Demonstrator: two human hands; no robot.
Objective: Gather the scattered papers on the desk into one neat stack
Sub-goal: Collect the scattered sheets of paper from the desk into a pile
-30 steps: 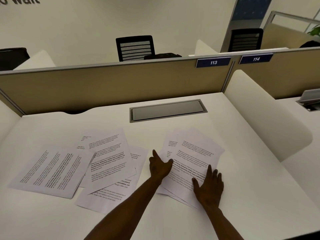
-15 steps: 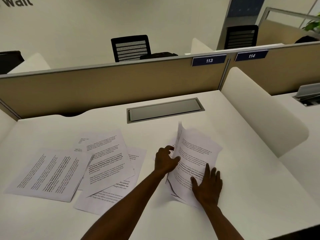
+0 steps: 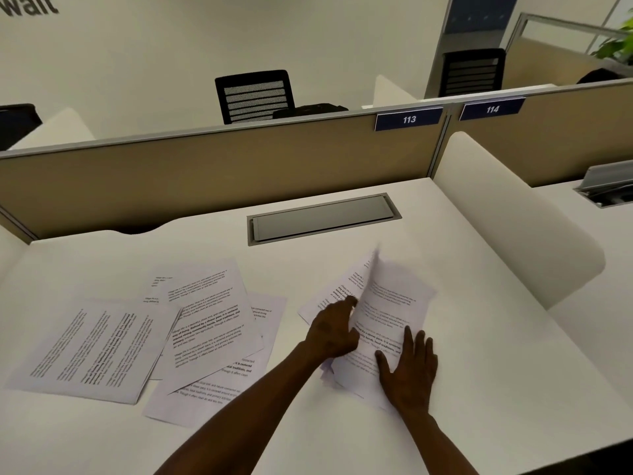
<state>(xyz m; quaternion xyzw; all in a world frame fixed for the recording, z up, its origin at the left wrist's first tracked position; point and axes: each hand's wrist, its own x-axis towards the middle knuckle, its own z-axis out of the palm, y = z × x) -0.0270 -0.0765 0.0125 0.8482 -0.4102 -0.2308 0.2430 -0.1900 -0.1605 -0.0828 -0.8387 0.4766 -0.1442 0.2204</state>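
Lifting higher: sheets' left edge.

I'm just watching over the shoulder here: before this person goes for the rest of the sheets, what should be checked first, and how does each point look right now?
1. Right hand flat on the right pile, pinning it: ok.
2. Left hand has hold of the pile's left edge: ok, that edge is lifted and curled.
3. Right pile squared up: not ok, the sheets are fanned and corners stick out.
4. Left sheets gathered: not ok, several lie overlapped at different angles, apart from the right pile.
5. All sheets face up: cannot tell, lower ones are covered.
6. Bare desk between the two groups for sliding them together: ok.
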